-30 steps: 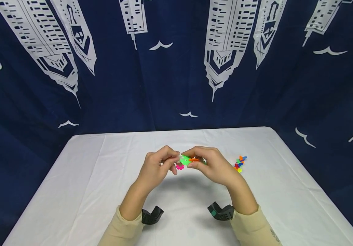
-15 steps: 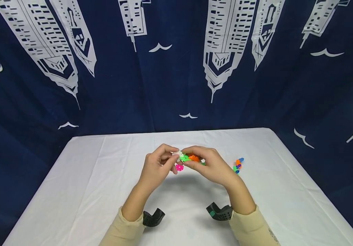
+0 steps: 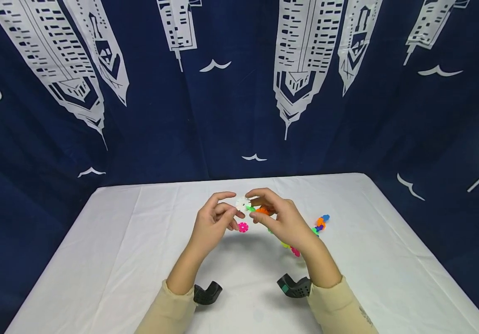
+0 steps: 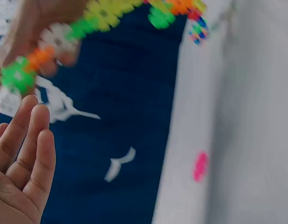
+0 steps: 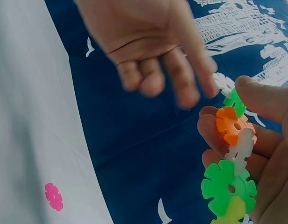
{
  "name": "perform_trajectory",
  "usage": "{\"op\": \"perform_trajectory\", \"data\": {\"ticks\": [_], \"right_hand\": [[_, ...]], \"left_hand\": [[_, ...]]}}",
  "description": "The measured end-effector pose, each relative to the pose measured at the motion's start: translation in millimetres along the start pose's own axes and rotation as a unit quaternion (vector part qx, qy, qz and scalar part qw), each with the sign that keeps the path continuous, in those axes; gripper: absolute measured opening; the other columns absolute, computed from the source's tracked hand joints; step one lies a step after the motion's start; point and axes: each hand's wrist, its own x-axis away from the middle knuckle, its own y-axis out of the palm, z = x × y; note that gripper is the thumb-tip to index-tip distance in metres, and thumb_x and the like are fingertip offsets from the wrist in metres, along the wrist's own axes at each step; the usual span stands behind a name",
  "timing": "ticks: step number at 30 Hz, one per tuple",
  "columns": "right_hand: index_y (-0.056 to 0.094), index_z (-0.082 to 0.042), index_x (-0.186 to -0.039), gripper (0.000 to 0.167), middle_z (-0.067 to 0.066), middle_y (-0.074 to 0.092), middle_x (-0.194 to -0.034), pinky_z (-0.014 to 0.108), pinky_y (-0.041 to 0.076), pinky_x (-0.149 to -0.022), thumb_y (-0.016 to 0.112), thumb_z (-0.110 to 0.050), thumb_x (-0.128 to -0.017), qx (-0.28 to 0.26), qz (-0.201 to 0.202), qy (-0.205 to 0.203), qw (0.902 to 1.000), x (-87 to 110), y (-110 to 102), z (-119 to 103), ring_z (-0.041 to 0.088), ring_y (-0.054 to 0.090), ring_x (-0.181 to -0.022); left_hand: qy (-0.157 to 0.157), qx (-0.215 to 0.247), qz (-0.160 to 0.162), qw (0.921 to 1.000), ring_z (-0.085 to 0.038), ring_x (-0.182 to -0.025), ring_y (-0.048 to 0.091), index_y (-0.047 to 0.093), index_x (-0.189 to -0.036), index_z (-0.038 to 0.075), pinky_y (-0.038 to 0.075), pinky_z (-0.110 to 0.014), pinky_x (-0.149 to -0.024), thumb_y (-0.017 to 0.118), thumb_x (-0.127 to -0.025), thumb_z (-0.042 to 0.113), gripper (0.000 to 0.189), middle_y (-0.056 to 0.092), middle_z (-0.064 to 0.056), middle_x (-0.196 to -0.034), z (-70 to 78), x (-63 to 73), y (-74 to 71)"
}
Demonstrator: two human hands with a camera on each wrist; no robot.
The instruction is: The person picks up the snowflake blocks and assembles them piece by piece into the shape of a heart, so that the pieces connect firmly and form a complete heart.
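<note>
In the head view my right hand (image 3: 283, 220) holds a chain of interlocking flower-shaped plastic discs over the table. Its thumb lies by the green disc (image 5: 234, 102) near the chain's end, with curled fingers behind the orange disc (image 5: 235, 125). A white disc (image 3: 243, 204) forms that end, between both hands. My left hand (image 3: 212, 225) is beside it, fingers loosely extended and apart from the green disc (image 4: 17, 77) in the left wrist view. More of the chain, with a yellow disc (image 4: 104, 14), hangs past my right hand; the right forearm hides part of it.
A loose pink disc (image 3: 243, 227) lies on the white-covered table (image 3: 139, 260), just below the hands in the head view. Behind the table hangs a dark blue curtain (image 3: 231, 116) with white building prints.
My left fingers have come away from the white disc, which now shows fully. The right thumb and index finger have spread wider. More of the hanging chain now shows below the right hand.
</note>
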Motion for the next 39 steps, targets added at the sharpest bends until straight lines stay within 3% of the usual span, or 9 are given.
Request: {"op": "perform_trajectory", "data": {"ticks": [4, 8, 12, 17, 22, 25, 28, 33, 39], "right_hand": [[0.057, -0.019, -0.129, 0.039, 0.005, 0.073, -0.116, 0.031, 0.061, -0.083, 0.07, -0.009, -0.093, -0.004, 0.005, -0.003, 1.0, 1.0, 0.8, 0.9, 0.008, 0.072, -0.081], [0.058, -0.02, -0.129, 0.039, 0.004, 0.073, -0.116, 0.031, 0.06, -0.083, 0.07, -0.009, -0.093, -0.003, 0.005, -0.002, 1.0, 3.1, 0.9, 1.4, 0.008, 0.072, -0.082], [0.058, -0.02, -0.128, 0.039, 0.003, 0.074, -0.115, 0.028, 0.059, -0.081, 0.07, -0.009, -0.093, 0.005, 0.009, -0.002, 0.9999, 4.2, 0.0, 2.2, 0.007, 0.071, -0.084], [0.06, -0.021, -0.127, 0.039, 0.001, 0.073, -0.116, 0.028, 0.059, -0.081, 0.071, -0.01, -0.092, 0.014, 0.006, 0.001, 0.9999, 3.8, 0.0, 3.5, 0.011, 0.071, -0.094], [0.06, -0.02, -0.128, 0.039, 0.001, 0.073, -0.116, 0.028, 0.059, -0.08, 0.072, -0.01, -0.091, 0.015, 0.0, 0.001, 0.9999, 2.7, 1.7, 4.9, 0.015, 0.072, -0.098], [0.06, -0.019, -0.128, 0.039, 0.001, 0.073, -0.115, 0.027, 0.059, -0.079, 0.072, -0.01, -0.091, 0.019, -0.001, -0.003, 0.9998, 1.4, 2.4, 5.1, 0.015, 0.071, -0.1], [0.06, -0.02, -0.128, 0.04, -0.001, 0.073, -0.115, 0.027, 0.059, -0.08, 0.072, -0.011, -0.091, 0.026, -0.001, -0.001, 0.9997, 0.1, 2.4, 4.9, 0.014, 0.071, -0.101], [0.06, -0.021, -0.128, 0.039, -0.002, 0.073, -0.116, 0.027, 0.058, -0.08, 0.072, -0.013, -0.092, 0.029, -0.009, 0.006, 0.9995, -1.0, 2.7, 4.8, 0.013, 0.071, -0.101], [0.06, -0.022, -0.128, 0.039, -0.003, 0.073, -0.116, 0.026, 0.058, -0.08, 0.072, -0.013, -0.092, 0.031, -0.007, 0.01, 0.9994, -1.2, 2.9, 4.2, 0.011, 0.071, -0.097]], "left_hand": [[-0.027, -0.037, 0.018, 0.9988, -0.023, -0.082, 0.069, 0.061, -0.124, 0.011, 0.056, -0.024, -0.074, 0.06, -0.098, 0.006, 0.027, 0.075, -0.014, -0.1, -28.8, -2.5, 1.9], [-0.053, -0.101, 0.041, 0.9926, -0.022, -0.104, 0.066, 0.067, -0.116, 0.013, 0.053, -0.036, -0.093, 0.068, -0.093, 0.009, 0.023, 0.073, -0.006, -0.111, -56.5, -2.1, 9.4], [-0.067, -0.157, 0.029, 0.9849, -0.029, -0.12, 0.058, 0.069, -0.118, 0.012, 0.046, -0.052, -0.103, 0.073, -0.089, 0.013, 0.029, 0.068, -0.007, -0.122, -74.6, 0.0, 18.7], [-0.082, -0.206, 0.017, 0.975, -0.033, -0.122, 0.055, 0.069, -0.122, 0.014, 0.038, -0.058, -0.106, 0.076, -0.086, 0.015, 0.036, 0.067, -0.009, -0.124, -90.4, 1.9, 25.9], [-0.094, -0.286, 0.003, 0.9538, -0.031, -0.122, 0.054, 0.069, -0.124, 0.017, 0.032, -0.058, -0.106, 0.077, -0.085, 0.021, 0.04, 0.067, -0.007, -0.125, -100.4, 1.7, 30.5], [-0.084, -0.345, -0.007, 0.9347, -0.03, -0.122, 0.051, 0.07, -0.124, 0.016, 0.034, -0.055, -0.104, 0.079, -0.084, 0.024, 0.042, 0.064, -0.007, -0.124, -101.5, 1.8, 32.3], [-0.069, -0.38, -0.006, 0.9223, -0.028, -0.117, 0.05, 0.073, -0.119, 0.015, 0.036, -0.05, -0.099, 0.08, -0.084, 0.025, 0.037, 0.061, -0.006, -0.12, -100.0, 2.4, 33.1], [-0.062, -0.374, 0.009, 0.9253, -0.026, -0.11, 0.049, 0.075, -0.106, 0.015, 0.036, -0.045, -0.094, 0.082, -0.082, 0.025, 0.026, 0.06, -0.005, -0.112, -99.3, 4.7, 32.3], [-0.057, -0.334, 0.017, 0.9408, -0.021, -0.097, 0.057, 0.068, -0.095, 0.017, 0.038, -0.044, -0.093, 0.083, -0.081, 0.02, 0.021, 0.07, 0.001, -0.095, -101.2, 3.6, 27.1]]}}
